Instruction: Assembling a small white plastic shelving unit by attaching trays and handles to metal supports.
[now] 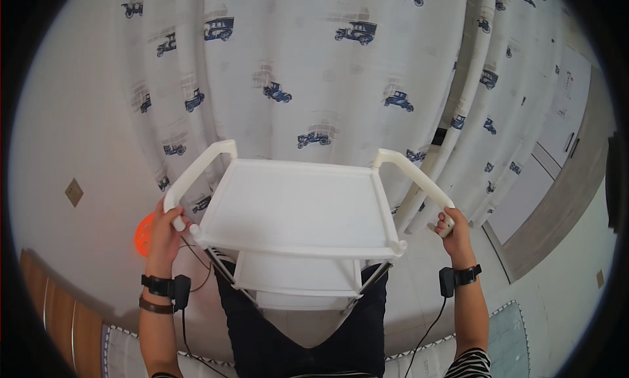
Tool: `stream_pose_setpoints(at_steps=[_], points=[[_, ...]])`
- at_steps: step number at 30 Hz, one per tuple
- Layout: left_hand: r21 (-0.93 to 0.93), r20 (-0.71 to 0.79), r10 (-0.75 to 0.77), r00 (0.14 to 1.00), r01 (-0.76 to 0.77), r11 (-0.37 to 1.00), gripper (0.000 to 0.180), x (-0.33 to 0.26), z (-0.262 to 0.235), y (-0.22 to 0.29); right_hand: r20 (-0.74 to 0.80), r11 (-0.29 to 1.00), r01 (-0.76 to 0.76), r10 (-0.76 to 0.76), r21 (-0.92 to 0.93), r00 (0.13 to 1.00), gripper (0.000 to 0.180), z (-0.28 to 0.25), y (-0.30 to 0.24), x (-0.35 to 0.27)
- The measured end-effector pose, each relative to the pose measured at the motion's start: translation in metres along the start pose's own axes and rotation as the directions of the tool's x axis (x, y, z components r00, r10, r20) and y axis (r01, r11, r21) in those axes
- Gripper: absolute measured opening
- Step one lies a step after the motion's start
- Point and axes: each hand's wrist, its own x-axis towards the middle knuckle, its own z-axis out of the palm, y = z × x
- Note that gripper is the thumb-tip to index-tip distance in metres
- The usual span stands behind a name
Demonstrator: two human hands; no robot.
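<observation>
A white tiered trolley [298, 207] stands between my legs, its top tray upward and lower shelves partly showing beneath. Two curved white handles rise from the tray's far corners. My left hand [167, 230] is closed around the near end of the left handle [196, 171], just outside the near left corner post. On the other side, my right hand [455, 232] grips the near end of the right handle [419, 176]. That handle angles outward, its near end well apart from the near right corner post [399, 249]. Nothing lies on the top tray.
White curtains [282, 63] printed with blue vintage cars hang beyond the trolley. An orange round object [143, 237] sits behind my left wrist. A wooden cabinet [59, 319] stands at lower left, and a door [544, 162] at right. Cables trail from black wrist straps [181, 291].
</observation>
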Motion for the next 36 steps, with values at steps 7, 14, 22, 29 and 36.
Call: stream_pose_setpoints(at_steps=[7, 14, 22, 29, 36], points=[[0.034, 0.05, -0.06, 0.997, 0.059, 0.998, 0.031, 0.031, -0.025, 0.0, 0.028, 0.989, 0.076, -0.073, -0.126, 0.997, 0.026, 0.034, 0.004, -0.024], [0.203, -0.013, -0.279, 0.96, 0.276, 0.94, 0.012, 0.074, -0.043, 0.028, 0.045, 0.996, -0.065, 0.062, 0.067, 0.997, 0.022, -0.031, -0.015, 0.021], [0.153, -0.046, -0.072, 0.996, 0.078, 0.985, 0.014, 0.011, -0.022, 0.004, 0.021, 0.991, 0.094, -0.092, -0.097, 0.995, 0.027, 0.066, 0.0, -0.042], [-0.066, -0.018, -0.215, 0.977, 0.213, 0.975, 0.019, 0.057, -0.074, 0.033, 0.111, 0.983, -0.083, 0.066, 0.163, 0.992, 0.027, -0.058, -0.007, 0.026], [0.09, 0.011, -0.091, 0.996, 0.09, 0.992, 0.014, -0.034, 0.024, -0.007, -0.1, 0.986, 0.1, -0.114, -0.134, 0.988, 0.026, 0.069, 0.02, -0.058]])
